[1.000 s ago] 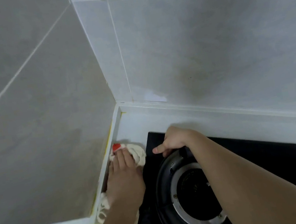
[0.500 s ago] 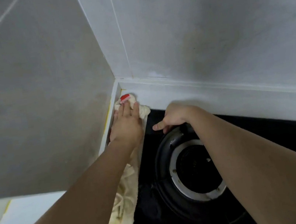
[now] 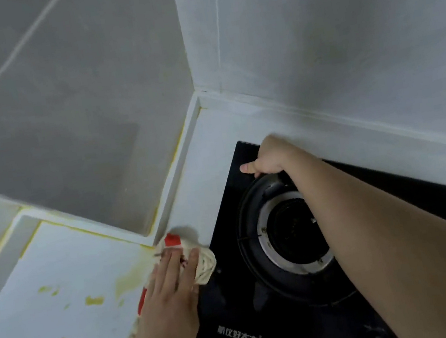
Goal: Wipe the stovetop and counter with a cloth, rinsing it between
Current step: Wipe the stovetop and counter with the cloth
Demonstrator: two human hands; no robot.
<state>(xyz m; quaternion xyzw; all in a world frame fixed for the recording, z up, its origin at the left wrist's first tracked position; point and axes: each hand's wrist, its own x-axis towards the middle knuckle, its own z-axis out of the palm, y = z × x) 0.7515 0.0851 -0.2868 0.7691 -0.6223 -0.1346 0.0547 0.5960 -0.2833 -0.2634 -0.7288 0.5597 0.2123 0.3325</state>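
Flat on the cloth (image 3: 204, 262) — left hand (image 3: 169, 297) — beside stovetop (image 3: 236, 298).

The white counter (image 3: 71, 304) is bounded at the back by a grey tiled wall (image 3: 67, 152) that juts forward to an outer corner just beside the cloth (image 3: 201, 262); passage to the rear is left only along the narrow counter strip between that wall and the black stovetop (image 3: 235, 292); the strip is closed at its far end by the back wall (image 3: 340, 33). The near end of the strip is taken up by the left hand (image 3: 172, 296), laid flat on the cloth; the burner ring (image 3: 285, 238) is crossed by the right forearm, and its far rim is gripped by the right hand (image 3: 269, 158). Open counter, spotted with yellow stains (image 3: 93, 300), is left to the left of the cloth.
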